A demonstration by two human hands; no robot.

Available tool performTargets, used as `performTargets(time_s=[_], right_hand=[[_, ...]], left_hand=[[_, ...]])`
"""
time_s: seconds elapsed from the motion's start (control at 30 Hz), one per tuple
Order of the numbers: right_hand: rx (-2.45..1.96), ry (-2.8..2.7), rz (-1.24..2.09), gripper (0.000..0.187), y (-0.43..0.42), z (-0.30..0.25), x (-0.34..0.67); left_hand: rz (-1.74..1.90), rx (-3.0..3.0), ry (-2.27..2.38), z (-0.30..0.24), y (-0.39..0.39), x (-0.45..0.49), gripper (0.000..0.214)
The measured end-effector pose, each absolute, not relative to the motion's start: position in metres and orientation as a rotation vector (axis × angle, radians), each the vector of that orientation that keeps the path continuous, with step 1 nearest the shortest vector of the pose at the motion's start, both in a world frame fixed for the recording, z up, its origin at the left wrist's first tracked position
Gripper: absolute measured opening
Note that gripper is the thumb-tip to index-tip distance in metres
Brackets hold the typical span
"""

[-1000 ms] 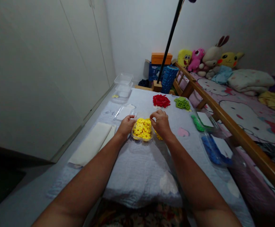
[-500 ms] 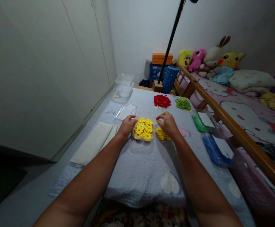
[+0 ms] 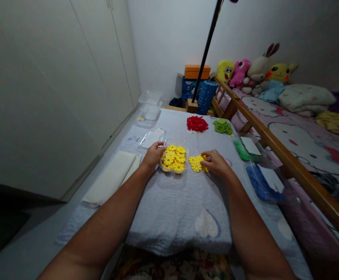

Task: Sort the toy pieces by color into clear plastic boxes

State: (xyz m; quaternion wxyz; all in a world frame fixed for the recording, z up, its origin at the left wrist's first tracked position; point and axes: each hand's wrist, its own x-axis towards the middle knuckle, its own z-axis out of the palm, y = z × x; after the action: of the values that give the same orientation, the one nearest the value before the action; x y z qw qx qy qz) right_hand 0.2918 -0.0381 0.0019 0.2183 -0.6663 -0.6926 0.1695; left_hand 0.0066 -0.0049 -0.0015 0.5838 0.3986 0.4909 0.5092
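A clear plastic tray (image 3: pixel 184 144) filled with yellow flower-shaped pieces (image 3: pixel 173 158) sits in the middle of the quilted surface. My left hand (image 3: pixel 153 154) grips the tray's left rim, fingers curled on it. Just right of the tray lies a small loose pile of the same yellow pieces (image 3: pixel 195 163). My right hand (image 3: pixel 217 163) rests on that pile's right side, fingers curled down onto the pieces.
A red pile (image 3: pixel 197 123) and a light green pile (image 3: pixel 223 126) lie farther back. Trays with green pieces (image 3: pixel 242 151) and blue pieces (image 3: pixel 259 183) stand at the right by a wooden bed rail (image 3: pixel 277 147). Empty clear containers (image 3: pixel 150 102) and a lid (image 3: pixel 150 138) are at the left.
My right hand moved from above the tray's right rim down and to the right onto the loose yellow pile. My left hand stayed on the tray.
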Motion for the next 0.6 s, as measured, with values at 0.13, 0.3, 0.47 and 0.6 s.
performTargets(time_s=[0.13, 0.3, 0.47, 0.6], right_hand=[[-1.787, -1.927, 0.458, 0.023, -0.037, -0.001, 0.287], [-1.757, -1.787, 0.613, 0.009, -0.037, 0.0, 0.29], [-1.67, -1.632, 0.919, 0.016, -0.038, 0.001, 0.296], [-1.616, -1.521, 0.934, 0.023, -0.038, 0.002, 0.302]], left_hand=[[1.196, 0.929, 1.15, -0.003, -0.004, 0.007, 0.044], [1.193, 0.942, 1.151, -0.002, -0.004, 0.006, 0.045], [1.19, 0.946, 1.152, -0.003, -0.004, 0.006, 0.044], [1.195, 0.936, 1.135, -0.004, -0.003, 0.005, 0.045]])
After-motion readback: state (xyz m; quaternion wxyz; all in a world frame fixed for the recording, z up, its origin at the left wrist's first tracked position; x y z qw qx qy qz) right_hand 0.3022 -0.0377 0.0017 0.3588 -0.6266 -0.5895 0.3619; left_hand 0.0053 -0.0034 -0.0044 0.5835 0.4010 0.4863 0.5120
